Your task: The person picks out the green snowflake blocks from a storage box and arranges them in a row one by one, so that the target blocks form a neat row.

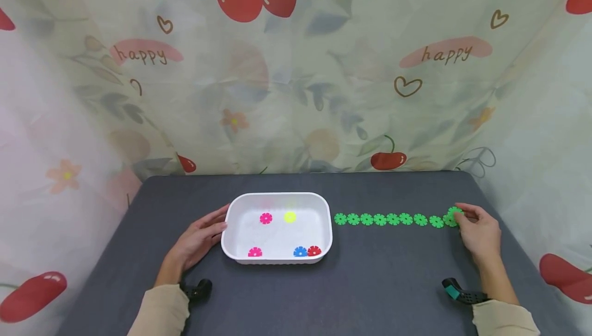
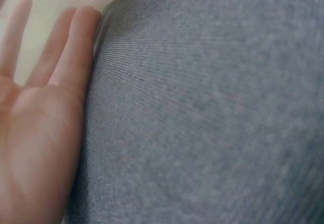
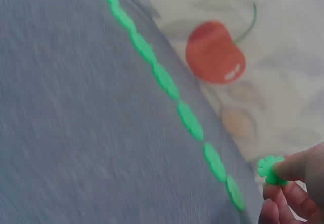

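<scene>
My right hand (image 1: 481,233) pinches a green flower-shaped plastic disc (image 3: 268,169) between thumb and fingers. In the head view it overlaps the right end of a row of several matching green discs (image 1: 393,219) lying on the table. My left hand (image 1: 200,238) is at the left side of a white tray (image 1: 231,236), its fingers (image 2: 76,51) straight and against the tray's wall. Inside the tray are two pink discs (image 1: 265,218), a yellow disc (image 1: 290,217), a blue disc (image 1: 300,252) and a red disc (image 1: 314,250).
The dark grey cloth-covered table (image 1: 370,290) ends at a printed curtain (image 1: 296,94) behind and at both sides. The green row runs from just right of the tray toward the table's right edge. Each wrist wears a dark strap (image 1: 467,295).
</scene>
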`<move>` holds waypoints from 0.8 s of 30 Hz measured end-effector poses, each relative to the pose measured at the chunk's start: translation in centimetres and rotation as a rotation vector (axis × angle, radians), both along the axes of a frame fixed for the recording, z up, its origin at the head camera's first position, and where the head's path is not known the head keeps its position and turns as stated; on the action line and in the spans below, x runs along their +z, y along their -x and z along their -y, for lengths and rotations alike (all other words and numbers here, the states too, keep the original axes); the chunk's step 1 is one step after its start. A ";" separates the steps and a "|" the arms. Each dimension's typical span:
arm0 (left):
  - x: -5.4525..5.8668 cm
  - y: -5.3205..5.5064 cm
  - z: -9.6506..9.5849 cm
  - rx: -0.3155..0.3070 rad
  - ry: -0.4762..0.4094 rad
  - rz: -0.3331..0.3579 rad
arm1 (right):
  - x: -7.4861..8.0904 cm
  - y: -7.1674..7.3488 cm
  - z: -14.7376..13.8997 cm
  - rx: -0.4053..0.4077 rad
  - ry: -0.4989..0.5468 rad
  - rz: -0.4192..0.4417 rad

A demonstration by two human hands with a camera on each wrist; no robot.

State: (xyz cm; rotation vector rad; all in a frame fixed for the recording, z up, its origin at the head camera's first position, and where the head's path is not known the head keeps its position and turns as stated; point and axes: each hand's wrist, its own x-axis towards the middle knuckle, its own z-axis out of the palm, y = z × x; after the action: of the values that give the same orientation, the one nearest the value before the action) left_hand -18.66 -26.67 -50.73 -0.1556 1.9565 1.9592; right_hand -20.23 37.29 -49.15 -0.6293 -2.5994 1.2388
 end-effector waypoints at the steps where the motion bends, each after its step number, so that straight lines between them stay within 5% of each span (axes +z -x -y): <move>1: 0.0 0.0 0.0 -0.001 0.000 0.000 | -0.2 0.1 -0.4 -0.013 -0.017 0.014; 5: -0.1 0.0 0.0 0.002 -0.001 0.000 | -0.7 0.4 -1.9 -0.025 -0.095 0.051; 24: -0.1 0.0 0.1 0.005 -0.003 0.006 | -0.6 1.5 -3.6 0.164 -0.321 0.053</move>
State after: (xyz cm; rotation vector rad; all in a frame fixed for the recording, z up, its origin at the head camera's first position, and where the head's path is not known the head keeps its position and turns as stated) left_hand -18.61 -26.81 -50.82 -0.1648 1.9509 1.9626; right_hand -21.74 40.86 -49.78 -0.3990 -2.8551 0.8218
